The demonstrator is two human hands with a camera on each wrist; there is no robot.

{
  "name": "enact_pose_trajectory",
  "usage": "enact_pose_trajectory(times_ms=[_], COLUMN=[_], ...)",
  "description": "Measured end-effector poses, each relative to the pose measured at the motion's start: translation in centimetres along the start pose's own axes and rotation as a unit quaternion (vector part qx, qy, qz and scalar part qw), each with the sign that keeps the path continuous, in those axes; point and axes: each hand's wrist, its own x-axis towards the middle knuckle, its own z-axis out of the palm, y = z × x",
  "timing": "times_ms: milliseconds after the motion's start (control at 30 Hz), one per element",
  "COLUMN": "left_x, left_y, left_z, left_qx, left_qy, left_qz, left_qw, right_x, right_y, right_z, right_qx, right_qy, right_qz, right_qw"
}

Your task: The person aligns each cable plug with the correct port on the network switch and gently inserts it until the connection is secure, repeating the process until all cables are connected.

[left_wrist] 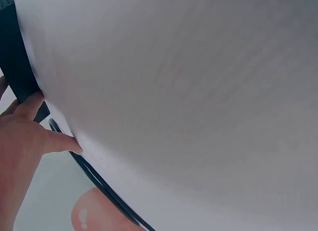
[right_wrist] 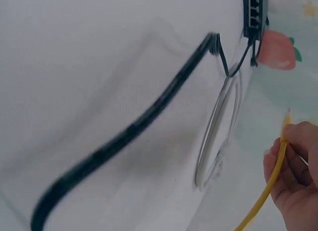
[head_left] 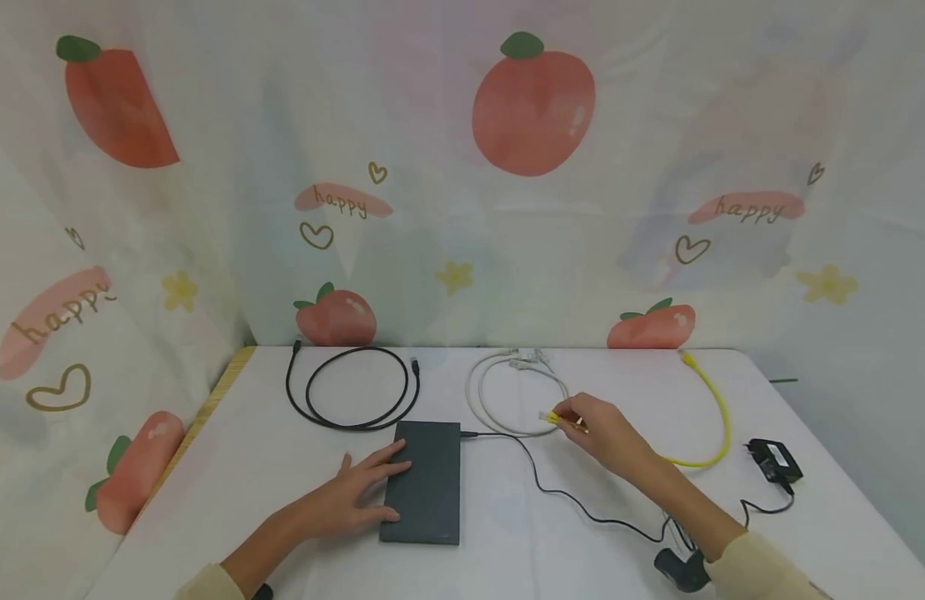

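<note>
Yellow cable point(head_left: 726, 427) lies partly on the table point(head_left: 552, 550) and partly in the right hand point(head_left: 601, 429), which pinches it just behind its plug point(head_left: 547, 417) between thumb and finger. That grip seems chosen to leave the plug's tip free and steerable. The left hand point(head_left: 350, 498) is spread, fingertips on the left part of the dark box point(head_left: 432, 483), probably to keep it from sliding. The box lies flat, its long axis running from near to far, so its right side faces the plug; the right wrist view shows a row of ports point(right_wrist: 255, 12) on it. A black cord point(head_left: 563, 492) enters that same side near the far corner. The plug points left toward the box, angled slightly to the table's far edge, and is well apart from it; which way its clip faces is too small to tell. Its short axis runs roughly crosswise, while the cable behind passes the right forearm, bends round and ends near the far edge. A white coil point(head_left: 467, 390) and a black coil point(head_left: 357, 428) lie beyond the box, seemingly put aside to leave working space.
</note>
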Motion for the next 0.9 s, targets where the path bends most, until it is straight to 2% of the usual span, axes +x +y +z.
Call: enact_pose_trajectory(times_ms=[433, 767, 900], left_x=[-0.1, 0.0, -0.1], left_y=[0.2, 0.2, 0.3], left_z=[-0.2, -0.2, -0.2], left_qx=[-0.005, -0.007, -0.012], left_qy=[-0.006, -0.007, -0.008], left_qz=[0.004, -0.001, 0.007], left_qw=[1.0, 1.0, 0.9999], right_x=[-2.1, -2.8, -3.0], right_y=[-4.0, -6.1, -7.0], right_z=[2.4, 4.6, 5.8], right_qx=[-0.033, -0.018, -0.004], right_qy=[-0.074, -0.073, -0.098], right_qz=[-0.065, -0.141, -0.141], right_qw=[0.9946, 0.9872, 0.9851])
